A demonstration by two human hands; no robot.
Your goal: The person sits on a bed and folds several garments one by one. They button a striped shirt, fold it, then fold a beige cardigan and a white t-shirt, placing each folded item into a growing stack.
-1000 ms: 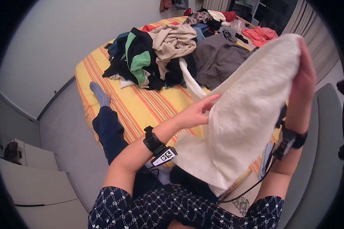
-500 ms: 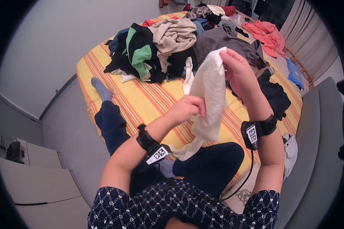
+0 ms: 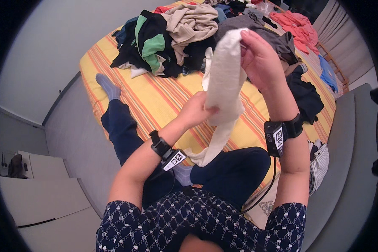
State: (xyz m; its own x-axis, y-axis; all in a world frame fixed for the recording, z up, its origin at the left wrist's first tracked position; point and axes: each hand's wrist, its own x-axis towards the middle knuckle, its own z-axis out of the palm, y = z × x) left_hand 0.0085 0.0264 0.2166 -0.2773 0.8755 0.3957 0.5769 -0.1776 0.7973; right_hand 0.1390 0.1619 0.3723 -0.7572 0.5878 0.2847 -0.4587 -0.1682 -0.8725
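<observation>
A long, thin white garment [image 3: 224, 80], which looks like a pair of tights, hangs over the bed in front of me. My right hand [image 3: 260, 56] is raised and pinches its upper end. Lower down, my left hand [image 3: 198, 111] grips the edge of the cloth, with some of its fingers hidden by the fabric. One narrow white length trails down to my folded leg. Behind it, another white strip hangs toward the clothes pile.
I sit on a bed with a yellow and orange striped sheet [image 3: 159, 101]. Ahead lies a heap of clothes: a black and green garment [image 3: 153, 46], a beige knit [image 3: 193, 25] and a grey one. A coral garment [image 3: 296, 29] lies far right, near the grey headboard [image 3: 336, 168].
Both hands and the white garment have risen in the picture. My left hand has shifted slightly left along the cloth, and the view has tilted downward a little.
</observation>
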